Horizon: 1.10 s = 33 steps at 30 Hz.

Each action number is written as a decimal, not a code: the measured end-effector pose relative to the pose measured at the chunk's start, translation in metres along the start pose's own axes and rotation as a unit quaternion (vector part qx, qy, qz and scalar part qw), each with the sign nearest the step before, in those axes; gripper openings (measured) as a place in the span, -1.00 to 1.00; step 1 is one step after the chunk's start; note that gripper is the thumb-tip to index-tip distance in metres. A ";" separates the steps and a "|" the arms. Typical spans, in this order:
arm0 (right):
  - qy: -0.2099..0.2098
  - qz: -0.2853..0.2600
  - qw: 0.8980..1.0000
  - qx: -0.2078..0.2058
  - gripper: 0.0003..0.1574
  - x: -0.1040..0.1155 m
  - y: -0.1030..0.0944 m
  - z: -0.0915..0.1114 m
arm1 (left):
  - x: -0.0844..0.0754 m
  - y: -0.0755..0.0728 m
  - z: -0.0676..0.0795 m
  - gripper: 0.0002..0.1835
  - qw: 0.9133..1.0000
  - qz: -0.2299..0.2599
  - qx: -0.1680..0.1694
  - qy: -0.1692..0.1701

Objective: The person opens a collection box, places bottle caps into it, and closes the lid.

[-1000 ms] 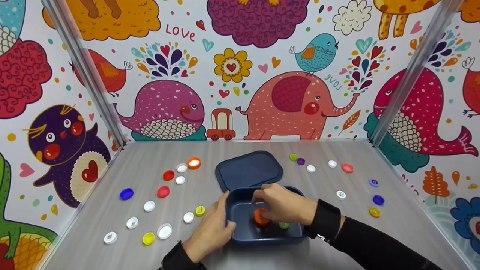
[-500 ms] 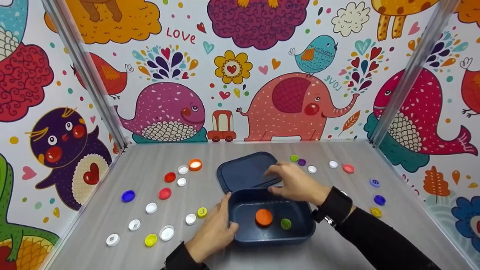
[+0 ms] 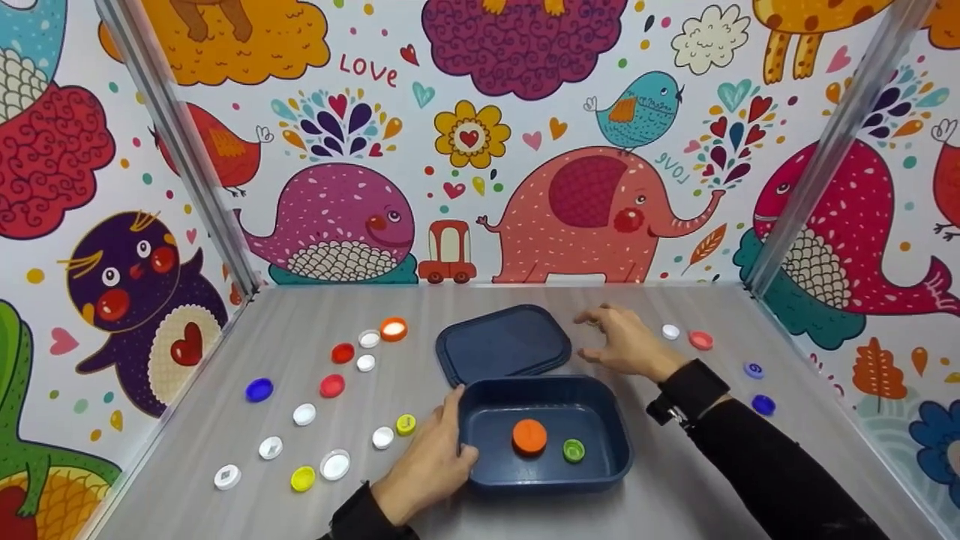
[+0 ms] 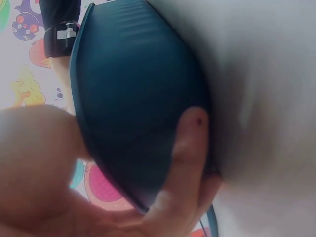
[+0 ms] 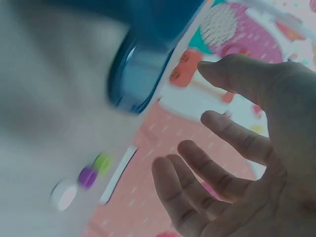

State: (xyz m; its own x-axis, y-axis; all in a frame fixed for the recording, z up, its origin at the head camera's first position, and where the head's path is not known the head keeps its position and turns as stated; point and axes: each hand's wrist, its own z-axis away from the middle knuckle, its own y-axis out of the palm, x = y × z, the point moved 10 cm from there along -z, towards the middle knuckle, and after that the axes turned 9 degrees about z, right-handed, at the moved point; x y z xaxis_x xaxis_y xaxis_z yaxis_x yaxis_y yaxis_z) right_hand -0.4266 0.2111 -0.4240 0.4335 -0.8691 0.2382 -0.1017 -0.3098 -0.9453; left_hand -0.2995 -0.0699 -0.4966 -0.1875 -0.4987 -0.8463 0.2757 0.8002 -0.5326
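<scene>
I have the left hand pinching the left wall of the box, an orange cap and green cap inside. Past its far right corner, the right hand hangs spread, empty — near a purple cap, likely light and stiff; I'd pinch its rim.

The dark blue box, gripped by the left hand, stands open and upright, and on its floor lie one orange cap and one smaller green cap, slightly apart.
</scene>
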 end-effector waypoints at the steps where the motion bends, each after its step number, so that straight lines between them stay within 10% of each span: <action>1: 0.011 0.004 1.000 0.002 -0.34 -0.009 0.000 0.001 | 0.000 0.001 0.000 0.01 1.000 -0.001 -0.001 0.000; 20: 0.216 0.041 0.973 0.063 0.03 -0.171 0.002 0.042 | -0.005 0.001 0.001 0.01 1.000 -0.013 -0.008 0.012; 33: 0.252 0.030 0.956 0.145 0.16 -0.216 0.021 0.053 | -0.007 0.000 0.002 0.01 1.000 -0.017 -0.013 0.012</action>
State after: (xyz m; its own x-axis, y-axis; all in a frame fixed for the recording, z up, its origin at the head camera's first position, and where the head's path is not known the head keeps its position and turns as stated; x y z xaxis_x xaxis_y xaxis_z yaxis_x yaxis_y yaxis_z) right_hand -0.4747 0.4135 -0.5069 -0.0586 -0.9801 0.1899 0.1718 -0.1972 -0.9652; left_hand -0.2968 -0.0671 -0.4912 -0.2188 -0.5182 -0.8268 0.2450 0.7910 -0.5606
